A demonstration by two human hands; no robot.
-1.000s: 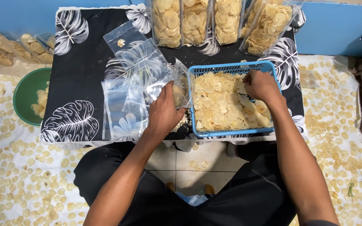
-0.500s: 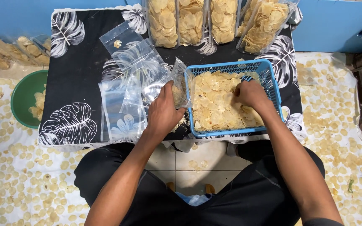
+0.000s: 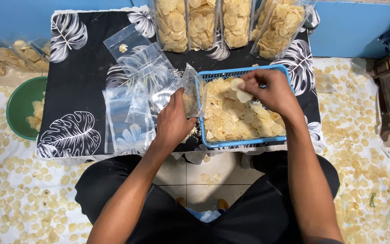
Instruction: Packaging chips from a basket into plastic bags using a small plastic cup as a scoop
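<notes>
Above the blue basket (image 3: 200,97), right-hand fingers (image 3: 254,80) pinch crackers (image 3: 241,91).

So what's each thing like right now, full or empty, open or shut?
Blue basket: about full of pale round chips.
Clear bag: mouth held open by the left hand, some chips inside.
Right hand: fingers shut on a few chips above the basket.
Four tall bags: packed full, standing at the table's far edge.
Flat bags: empty, lying on the table.
Green bowl: mostly empty, few chips.
</notes>
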